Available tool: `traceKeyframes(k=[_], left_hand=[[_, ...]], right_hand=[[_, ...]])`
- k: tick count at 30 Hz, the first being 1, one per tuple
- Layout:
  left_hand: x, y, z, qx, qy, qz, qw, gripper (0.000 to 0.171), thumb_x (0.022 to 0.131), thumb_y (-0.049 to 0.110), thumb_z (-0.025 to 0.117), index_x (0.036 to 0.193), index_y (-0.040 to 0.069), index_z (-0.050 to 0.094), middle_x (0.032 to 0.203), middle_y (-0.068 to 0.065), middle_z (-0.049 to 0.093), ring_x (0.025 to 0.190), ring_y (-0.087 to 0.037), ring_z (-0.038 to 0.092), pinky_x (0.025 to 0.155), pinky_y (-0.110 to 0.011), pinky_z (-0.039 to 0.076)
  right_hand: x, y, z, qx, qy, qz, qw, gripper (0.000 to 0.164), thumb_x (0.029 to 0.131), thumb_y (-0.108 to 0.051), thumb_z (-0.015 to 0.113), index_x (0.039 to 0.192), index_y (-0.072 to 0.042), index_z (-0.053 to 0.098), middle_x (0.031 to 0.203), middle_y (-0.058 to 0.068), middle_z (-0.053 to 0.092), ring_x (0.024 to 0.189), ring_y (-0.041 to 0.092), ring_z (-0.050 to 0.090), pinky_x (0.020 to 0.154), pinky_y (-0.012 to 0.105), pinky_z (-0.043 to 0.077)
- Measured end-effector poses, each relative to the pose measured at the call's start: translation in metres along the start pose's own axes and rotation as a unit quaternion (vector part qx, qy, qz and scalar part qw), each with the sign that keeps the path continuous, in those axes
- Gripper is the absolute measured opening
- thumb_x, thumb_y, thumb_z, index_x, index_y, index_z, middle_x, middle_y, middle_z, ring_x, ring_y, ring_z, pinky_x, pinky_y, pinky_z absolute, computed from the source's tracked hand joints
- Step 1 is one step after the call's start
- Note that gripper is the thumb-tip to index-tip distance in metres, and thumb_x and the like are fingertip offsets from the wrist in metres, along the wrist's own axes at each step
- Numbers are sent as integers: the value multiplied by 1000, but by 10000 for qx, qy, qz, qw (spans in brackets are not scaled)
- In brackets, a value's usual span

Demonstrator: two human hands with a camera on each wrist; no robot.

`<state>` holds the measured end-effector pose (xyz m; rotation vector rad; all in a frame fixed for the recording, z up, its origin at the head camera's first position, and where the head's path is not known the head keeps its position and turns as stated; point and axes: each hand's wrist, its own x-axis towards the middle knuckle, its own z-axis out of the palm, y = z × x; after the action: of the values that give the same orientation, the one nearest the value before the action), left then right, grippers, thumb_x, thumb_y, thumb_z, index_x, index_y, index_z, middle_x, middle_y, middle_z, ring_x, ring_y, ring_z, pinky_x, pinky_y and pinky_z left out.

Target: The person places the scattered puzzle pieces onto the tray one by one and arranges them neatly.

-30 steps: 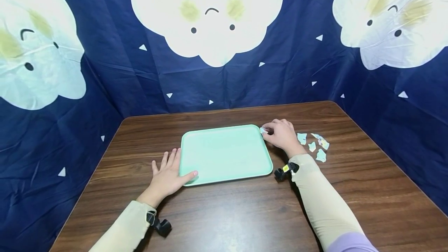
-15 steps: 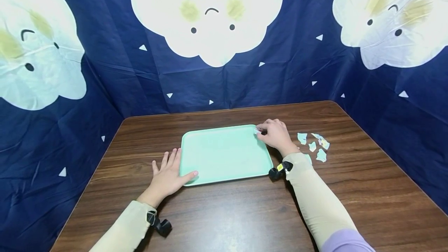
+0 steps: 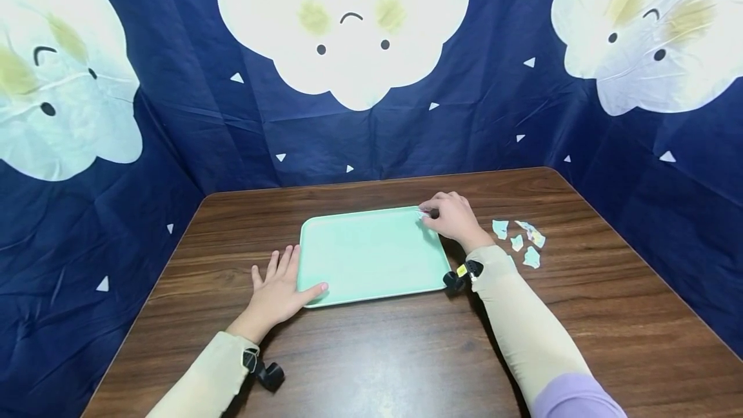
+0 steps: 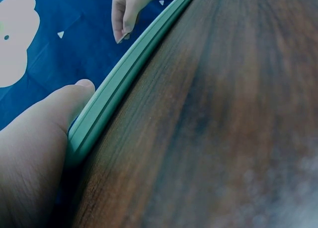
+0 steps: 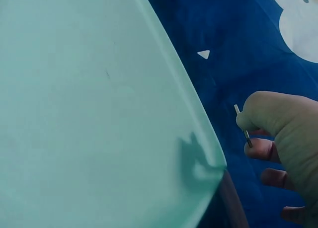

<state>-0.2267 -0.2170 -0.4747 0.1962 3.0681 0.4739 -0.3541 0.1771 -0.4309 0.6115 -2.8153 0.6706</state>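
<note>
A dark navy fabric backdrop (image 3: 371,131) printed with white clouds surrounds the far side and both sides of a brown wood-grain table (image 3: 371,360). On the table lies a mint-green rectangular tray (image 3: 371,257) with rounded corners and a low raised rim. The person's two forearms, in pale cream sleeves (image 3: 534,321), reach in from either side of it. The left hand (image 3: 281,292) rests at the tray's left edge, its fingers spread and its thumb laid over the near left corner. The right hand (image 3: 455,217), well apart from the left, hangs above the tray's far right corner, casting a shadow there. On the table to the right lie several irregular, pale blue-white flat scraps (image 3: 531,257), one partly covered by the right sleeve. Smallest is a thin, light-coloured flat piece (image 5: 247,137), pinched between the right thumb and a fingertip.
</note>
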Motion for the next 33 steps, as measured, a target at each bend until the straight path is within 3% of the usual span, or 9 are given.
traceKeyframes(k=[17,33], left_hand=[[0,-1,1,-51,42,8,10000,121,83,89,41,163,5,8,168,-20,8,153,-45,0,109,-76,-12],[-1,-2,3,-13,82,-12,10000,121,82,90,39,163,5,8,168,-19,8,153,-45,0,109,-76,-12]], right_hand=[[10,-4,8,91,-413,47,9991,29,96,-27,66,122,-18,76,118,3,68,115,33,52,108,59,32],[15,-4,17,-359,-548,-47,9978,30,96,-27,66,123,-20,75,124,6,68,119,34,53,110,60,32]])
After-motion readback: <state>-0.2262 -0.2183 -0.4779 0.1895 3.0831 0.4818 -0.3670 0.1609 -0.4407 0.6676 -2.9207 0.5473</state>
